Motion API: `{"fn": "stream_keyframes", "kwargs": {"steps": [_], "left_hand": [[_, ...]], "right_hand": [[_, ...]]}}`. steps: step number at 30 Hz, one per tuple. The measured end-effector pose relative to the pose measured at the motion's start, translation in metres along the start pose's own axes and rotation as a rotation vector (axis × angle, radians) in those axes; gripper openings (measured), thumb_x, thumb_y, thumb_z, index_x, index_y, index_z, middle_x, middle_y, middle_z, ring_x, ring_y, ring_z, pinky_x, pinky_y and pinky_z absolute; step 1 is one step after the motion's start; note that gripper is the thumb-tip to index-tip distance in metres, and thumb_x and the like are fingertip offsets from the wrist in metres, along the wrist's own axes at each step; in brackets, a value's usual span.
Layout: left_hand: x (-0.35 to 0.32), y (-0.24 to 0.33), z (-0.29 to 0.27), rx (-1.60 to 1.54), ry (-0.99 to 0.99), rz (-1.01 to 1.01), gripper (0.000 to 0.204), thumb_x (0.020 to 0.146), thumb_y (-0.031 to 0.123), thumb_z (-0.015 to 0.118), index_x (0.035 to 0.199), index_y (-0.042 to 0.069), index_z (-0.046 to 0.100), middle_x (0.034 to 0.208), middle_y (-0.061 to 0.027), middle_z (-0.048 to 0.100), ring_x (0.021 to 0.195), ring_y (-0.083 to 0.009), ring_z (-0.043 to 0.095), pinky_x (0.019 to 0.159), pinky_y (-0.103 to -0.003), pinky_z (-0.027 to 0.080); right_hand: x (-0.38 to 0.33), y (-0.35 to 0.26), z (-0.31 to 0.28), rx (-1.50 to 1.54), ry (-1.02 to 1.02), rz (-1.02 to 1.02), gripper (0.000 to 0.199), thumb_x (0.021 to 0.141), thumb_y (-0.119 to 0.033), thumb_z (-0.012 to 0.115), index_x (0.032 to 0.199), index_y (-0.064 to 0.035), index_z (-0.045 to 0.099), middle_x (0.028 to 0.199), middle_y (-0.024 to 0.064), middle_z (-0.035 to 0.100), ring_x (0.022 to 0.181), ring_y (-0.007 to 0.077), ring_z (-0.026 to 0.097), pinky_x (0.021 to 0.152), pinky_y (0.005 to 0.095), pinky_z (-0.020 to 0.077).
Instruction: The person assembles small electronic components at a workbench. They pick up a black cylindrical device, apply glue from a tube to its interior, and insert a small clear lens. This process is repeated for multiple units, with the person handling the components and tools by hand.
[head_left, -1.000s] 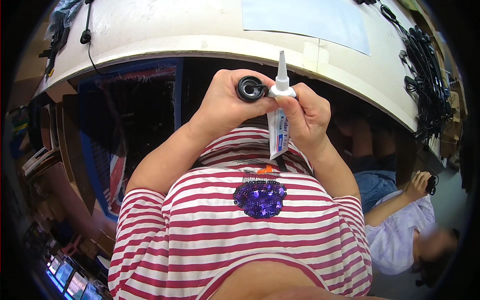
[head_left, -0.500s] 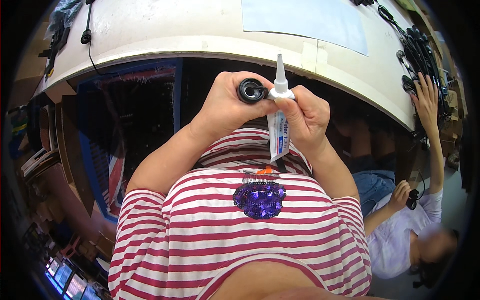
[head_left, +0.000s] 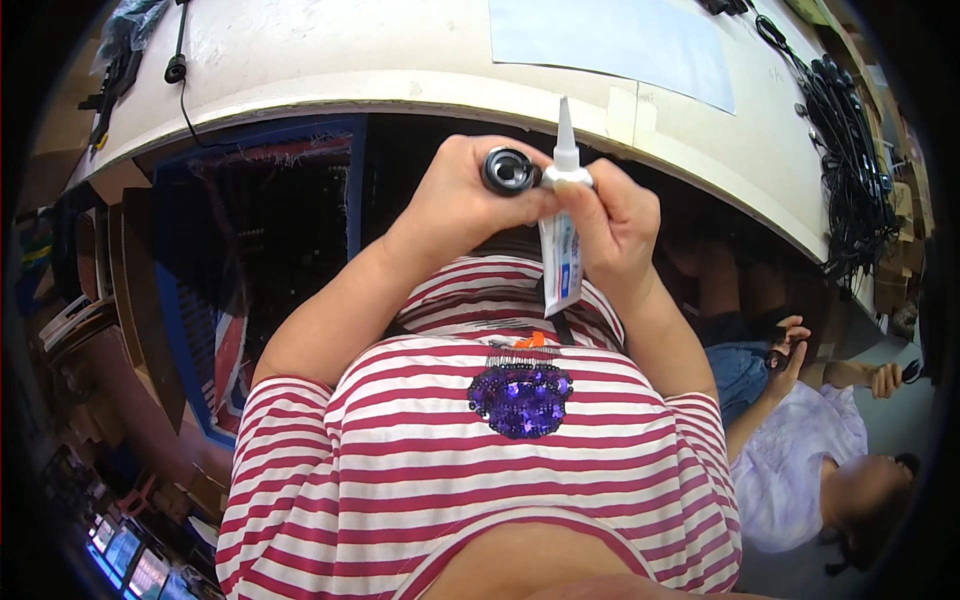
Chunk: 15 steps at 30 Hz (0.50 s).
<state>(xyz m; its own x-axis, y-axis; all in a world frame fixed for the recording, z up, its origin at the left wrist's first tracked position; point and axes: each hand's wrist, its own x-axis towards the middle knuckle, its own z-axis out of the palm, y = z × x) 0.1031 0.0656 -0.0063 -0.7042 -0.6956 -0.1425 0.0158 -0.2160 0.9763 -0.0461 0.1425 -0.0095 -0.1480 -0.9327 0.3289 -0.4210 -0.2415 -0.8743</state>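
Both hands are close together in front of my chest, near the table's front edge. My left hand (head_left: pixel 455 195) is closed around a black cylindrical part (head_left: pixel 495 172), whose round hollow end faces up at me. Between thumb and fingers, my right hand (head_left: pixel 618 215) pinches a white and blue glue tube (head_left: pixel 563 255) just below its neck. A long tapered white nozzle (head_left: pixel 566 135) points away from me, toward the table. The tube's neck is right beside the black part's rim; whether they touch is hard to tell.
A white table (head_left: pixel 350 60) spans the far side, with a pale sheet (head_left: pixel 620 45) on it. Black cables (head_left: pixel 845 150) are heaped at its right end. A black corded part (head_left: pixel 176 68) lies at the left. A co-worker (head_left: pixel 795 480) sits at the right, holding small dark items.
My hands have shifted slightly away from me with the tube and black part. The co-worker's hand has left the cable heap and drawn back.
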Motion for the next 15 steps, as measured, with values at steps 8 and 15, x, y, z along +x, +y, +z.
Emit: {"fn": "stream_keyframes", "kwargs": {"steps": [8, 15], "left_hand": [[0.002, 0.014, 0.005, 0.094, -0.057, 0.037, 0.028, 0.072, 0.011, 0.073, 0.095, -0.001, 0.064, 0.083, -0.0027, 0.063, 0.075, -0.0071, 0.056, 0.069, -0.02, 0.046], [0.007, 0.005, 0.002, 0.072, 0.098, 0.104, 0.019, 0.072, 0.008, 0.072, 0.088, 0.0, 0.065, 0.076, -0.005, 0.065, 0.068, -0.0079, 0.059, 0.065, -0.02, 0.046]], "right_hand": [[0.052, 0.002, -0.03, -0.125, 0.29, -0.141, 0.024, 0.087, -0.022, 0.059, 0.074, -0.0013, 0.057, 0.053, 0.0034, 0.049, 0.047, 0.008, 0.041, 0.043, 0.0227, 0.0346], [0.044, -0.004, -0.027, 0.368, 0.076, 0.034, 0.023, 0.081, -0.02, 0.065, 0.093, -0.0013, 0.058, 0.073, -0.0003, 0.055, 0.06, 0.0043, 0.047, 0.051, 0.0176, 0.037]]}}
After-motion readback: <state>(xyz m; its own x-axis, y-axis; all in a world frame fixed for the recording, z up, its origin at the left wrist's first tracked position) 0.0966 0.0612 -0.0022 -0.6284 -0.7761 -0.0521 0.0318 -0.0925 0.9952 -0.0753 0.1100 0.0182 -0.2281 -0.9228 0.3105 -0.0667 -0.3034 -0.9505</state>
